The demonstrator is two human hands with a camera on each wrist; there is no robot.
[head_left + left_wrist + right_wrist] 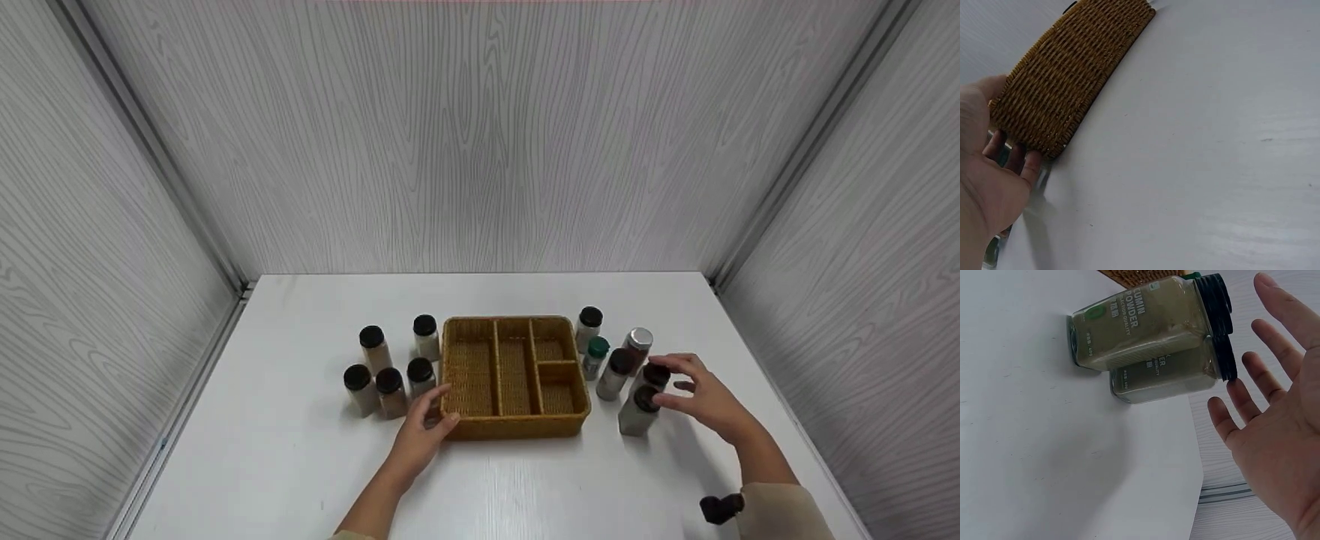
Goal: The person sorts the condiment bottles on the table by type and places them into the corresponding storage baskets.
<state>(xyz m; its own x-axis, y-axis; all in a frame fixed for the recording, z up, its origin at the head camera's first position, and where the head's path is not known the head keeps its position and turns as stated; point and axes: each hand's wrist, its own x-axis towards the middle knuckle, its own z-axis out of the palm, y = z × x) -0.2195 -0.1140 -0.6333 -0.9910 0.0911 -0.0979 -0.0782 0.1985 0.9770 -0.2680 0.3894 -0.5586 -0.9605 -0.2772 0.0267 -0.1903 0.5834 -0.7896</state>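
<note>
Head view: my left hand (417,436) grips the basket (510,429); my right hand (710,403) (spread wide, empty) seems just beside two jars (634,422).

Place: three-sided work booth (870,225)
Sides: grey wood-grain panels (480,135)
Corners: metal strips (154,142)
Surface: plain white counter (540,487)

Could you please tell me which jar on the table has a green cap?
It is the small jar just right of the woven basket; only its cap is green. The rest have dark caps, except the silver-capped jar.
</note>
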